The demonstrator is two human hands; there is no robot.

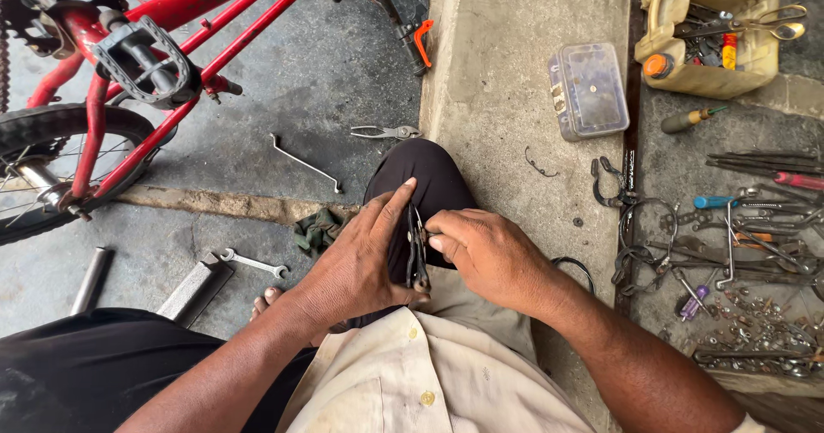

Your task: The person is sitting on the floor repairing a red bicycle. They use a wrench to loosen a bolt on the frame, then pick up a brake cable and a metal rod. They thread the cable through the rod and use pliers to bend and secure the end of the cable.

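Even, soft daylight, bright overall; no hard shadows. Faint shade under the hands and knee (429,184). Slight sheen on the red bike frame (215,30) and clear box (590,90). Focus sharp at centre. Wide-lens bending at edges; the curb (442,72) bows.

Red bicycle (172,21) cropped by frame edge
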